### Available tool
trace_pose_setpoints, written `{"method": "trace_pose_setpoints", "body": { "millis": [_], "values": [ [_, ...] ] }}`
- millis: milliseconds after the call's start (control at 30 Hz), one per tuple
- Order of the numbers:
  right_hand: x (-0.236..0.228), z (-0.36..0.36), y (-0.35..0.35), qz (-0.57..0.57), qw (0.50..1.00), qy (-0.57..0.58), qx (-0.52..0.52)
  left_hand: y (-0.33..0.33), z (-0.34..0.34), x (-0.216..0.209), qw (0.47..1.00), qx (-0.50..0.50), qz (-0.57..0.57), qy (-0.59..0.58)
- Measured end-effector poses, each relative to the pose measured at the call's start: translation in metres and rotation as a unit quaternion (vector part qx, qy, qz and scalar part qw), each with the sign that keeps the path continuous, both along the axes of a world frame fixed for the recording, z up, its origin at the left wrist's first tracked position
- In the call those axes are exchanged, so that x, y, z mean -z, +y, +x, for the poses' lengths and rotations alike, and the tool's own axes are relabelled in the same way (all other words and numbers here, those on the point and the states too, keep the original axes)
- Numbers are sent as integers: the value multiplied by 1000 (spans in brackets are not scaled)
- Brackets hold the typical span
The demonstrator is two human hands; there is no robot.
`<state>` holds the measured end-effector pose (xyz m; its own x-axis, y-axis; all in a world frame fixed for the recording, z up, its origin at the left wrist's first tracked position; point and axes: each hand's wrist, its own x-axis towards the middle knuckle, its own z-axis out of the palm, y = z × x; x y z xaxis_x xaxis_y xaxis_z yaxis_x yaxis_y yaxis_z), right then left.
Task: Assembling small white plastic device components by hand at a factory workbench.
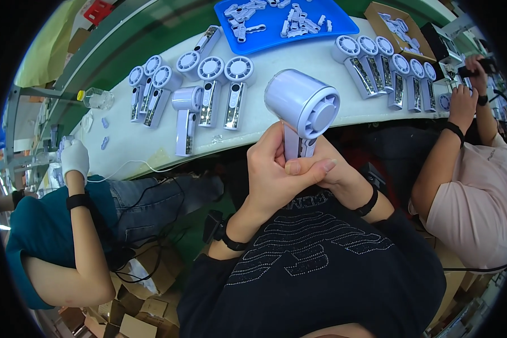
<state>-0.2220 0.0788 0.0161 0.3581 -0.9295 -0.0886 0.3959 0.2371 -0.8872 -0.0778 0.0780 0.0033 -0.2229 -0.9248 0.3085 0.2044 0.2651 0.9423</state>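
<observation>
Near the white bench [298, 56], I see a lavender handheld fan [299, 103], its handle grasped by the left hand [267, 162] and right hand [335, 168] (thumbs crossed); beyond, similar fans [211, 68] lie near a blue tray [265, 43].

Tabletop [315, 60] gap behind held fan [298, 101]

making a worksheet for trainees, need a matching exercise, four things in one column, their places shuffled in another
1. nearest pale lilac handheld fan
2. blue plastic tray
3. clear plastic bottle, yellow cap
4. open brown cardboard box

A. directly left of the box
B. directly right of the tray
C. in left hand and right hand
D. on the white table's left end

Pairs: 1-C, 2-A, 3-D, 4-B
</observation>
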Motion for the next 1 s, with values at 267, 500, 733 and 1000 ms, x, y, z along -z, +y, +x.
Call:
{"method": "trace_pose_setpoints", "body": {
  "millis": [267,500,733,1000],
  "values": [
    [24,-2,-2,54,998,24,19,-6,2,7,987,53,134,71],
    [15,-10,2,56,991,-90,-82,-11,18,6,985,129,110,19],
    [24,-12,1,25,993,-89,-66,-12,17,-10,985,119,84,-88],
    [29,-17,5,5,994,-91,-64,-11,8,-13,989,106,97,-24]
  ]
}}
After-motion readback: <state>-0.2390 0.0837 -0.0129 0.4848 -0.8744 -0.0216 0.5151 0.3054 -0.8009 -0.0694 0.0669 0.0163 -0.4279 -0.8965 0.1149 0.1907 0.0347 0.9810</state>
